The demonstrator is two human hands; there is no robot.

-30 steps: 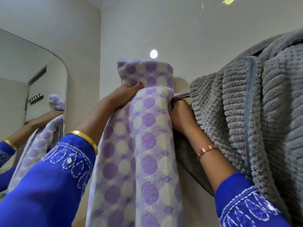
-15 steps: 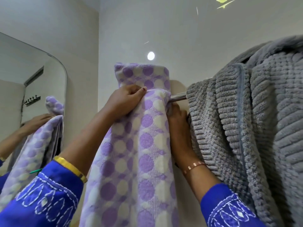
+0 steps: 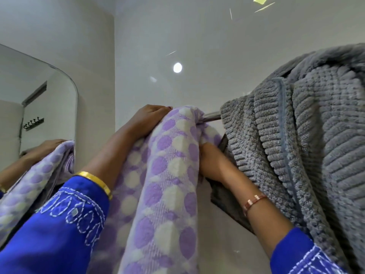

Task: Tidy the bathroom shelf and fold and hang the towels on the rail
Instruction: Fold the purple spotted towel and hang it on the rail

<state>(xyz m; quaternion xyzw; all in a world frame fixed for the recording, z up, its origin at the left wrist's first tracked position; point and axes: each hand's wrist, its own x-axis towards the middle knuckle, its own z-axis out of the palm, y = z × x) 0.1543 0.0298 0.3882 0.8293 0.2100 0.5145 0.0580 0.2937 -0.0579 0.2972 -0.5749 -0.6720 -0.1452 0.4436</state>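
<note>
A purple-and-white dotted towel [image 3: 167,184] is draped over the chrome rail [image 3: 212,116] and hangs down the middle of the view. My left hand [image 3: 147,119] rests on the towel's top left, fingers curled over the fold at the rail. My right hand [image 3: 209,161] reaches behind the towel's right edge below the rail; its fingers are hidden by the cloth, seemingly gripping the back layer. A thick grey ribbed towel [image 3: 296,145] hangs on the same rail just to the right, touching my right forearm.
A rounded mirror [image 3: 39,107] on the left wall reflects my hand and the dotted towel. The pale wall [image 3: 177,36] stands close behind the rail, with a bright light spot on it. The corner of the walls lies left of the towel.
The upright flap of dotted towel above the rail has come down behind it. My right hand has slid lower behind the towel. My left hand stays on the top fold.
</note>
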